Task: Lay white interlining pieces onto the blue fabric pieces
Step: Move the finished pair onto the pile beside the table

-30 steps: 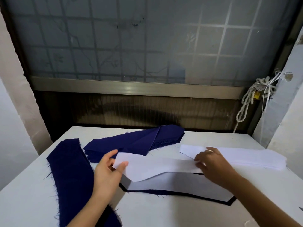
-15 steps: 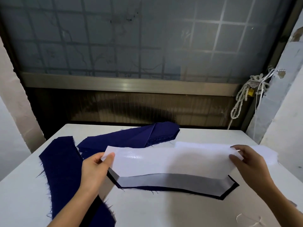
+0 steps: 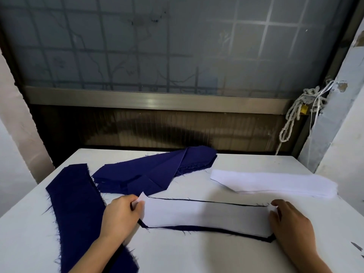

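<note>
White interlining piece (image 3: pixel 204 215) lies on the blue fabric piece (image 3: pixel 216 230), mid-tabletop (image 3: pixel 197 253). My hands, left hand (image 3: pixel 120 217) and right hand (image 3: pixel 291 225), each pinch an end. I'd square the edges to an even blue margin, then smooth outward.

Two hands are in view: one left hand (image 3: pixel 122 215) and one right hand (image 3: pixel 289 223). Blue fabric comes in three lots: one curved strip (image 3: pixel 76 209), one folded heap (image 3: pixel 157 170) with uncountable layers, and one blue fabric piece (image 3: pixel 197 227). There is one white interlining piece (image 3: pixel 204 215) lying singly, one interlining stack (image 3: pixel 275 183), one rope coil (image 3: pixel 295 113) and one surface (image 3: pixel 197 257).
</note>
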A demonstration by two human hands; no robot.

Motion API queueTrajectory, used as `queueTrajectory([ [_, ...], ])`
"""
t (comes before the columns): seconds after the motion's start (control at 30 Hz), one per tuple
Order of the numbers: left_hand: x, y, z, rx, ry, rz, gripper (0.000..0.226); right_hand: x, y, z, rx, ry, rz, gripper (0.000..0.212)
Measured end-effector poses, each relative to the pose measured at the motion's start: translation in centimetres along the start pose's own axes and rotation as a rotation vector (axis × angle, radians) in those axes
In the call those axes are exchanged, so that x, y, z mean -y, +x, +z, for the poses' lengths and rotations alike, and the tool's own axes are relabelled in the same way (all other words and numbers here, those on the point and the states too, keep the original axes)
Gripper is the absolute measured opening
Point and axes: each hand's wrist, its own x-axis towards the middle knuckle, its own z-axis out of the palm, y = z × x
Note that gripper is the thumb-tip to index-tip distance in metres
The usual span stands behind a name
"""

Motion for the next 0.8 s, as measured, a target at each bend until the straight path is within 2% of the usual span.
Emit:
queueTrajectory([
  [0.37,-0.2,-0.1,0.1,-0.028,0.092,-0.007,0.022,-0.3,0.3,0.5,-0.043,-0.022,-0.001,0.015],
  [0.5,-0.2,-0.2,-0.1,-0.072,0.096,-0.024,0.003,-0.4,0.5,0.9,-0.037,-0.022,0.007,0.022],
  [0.63,-0.2,0.3,0.2,-0.163,0.203,0.025,0.043,-0.6,0.4,1.2,-0.032,-0.035,-0.025,0.028],
  [0.73,-0.3,1.9,0.2,-0.17,0.264,0.083,0.061,-0.4,0.3,1.3,-0.02,-0.059,-0.091,0.027],
  [0.8,-0.3,3.2,0.3,-0.119,0.312,0.13,0.063,-0.5,0.3,1.3,-0.022,-0.06,-0.098,0.027],
])
